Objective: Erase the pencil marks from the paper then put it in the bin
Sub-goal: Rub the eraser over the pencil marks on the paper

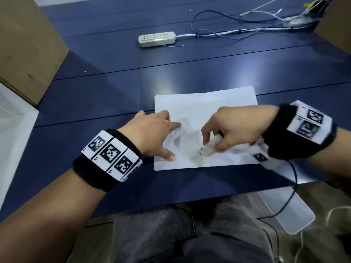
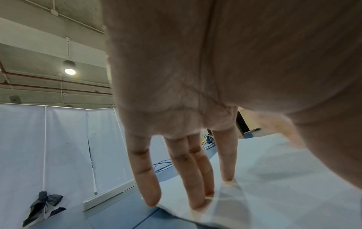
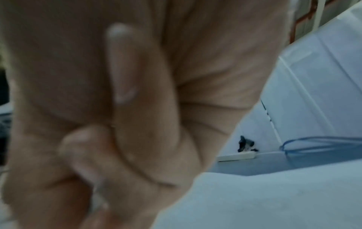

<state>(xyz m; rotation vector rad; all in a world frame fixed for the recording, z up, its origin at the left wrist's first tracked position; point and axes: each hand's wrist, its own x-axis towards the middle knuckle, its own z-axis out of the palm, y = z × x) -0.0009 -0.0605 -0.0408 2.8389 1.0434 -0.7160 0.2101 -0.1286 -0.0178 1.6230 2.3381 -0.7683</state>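
Note:
A white sheet of paper [image 1: 209, 103] lies on the blue table, creased in its middle. My left hand [image 1: 152, 133] presses flat on the sheet's left part, fingers straight and spread; in the left wrist view the fingertips [image 2: 197, 203] rest on the paper [image 2: 284, 186]. My right hand [image 1: 228, 130] grips a white eraser [image 1: 209, 149], whose tip touches the paper near the lower middle. A faint grey smudge shows at the eraser's tip. The right wrist view is blurred: curled fingers [image 3: 121, 139] above the paper [image 3: 274, 201].
A white power strip [image 1: 156, 38] and blue and white cables [image 1: 237, 29] lie at the table's far side. Cardboard boxes [image 1: 26, 46] stand at far left and far right. A translucent white bin [image 1: 284, 209] sits below the table's near edge, right of my lap.

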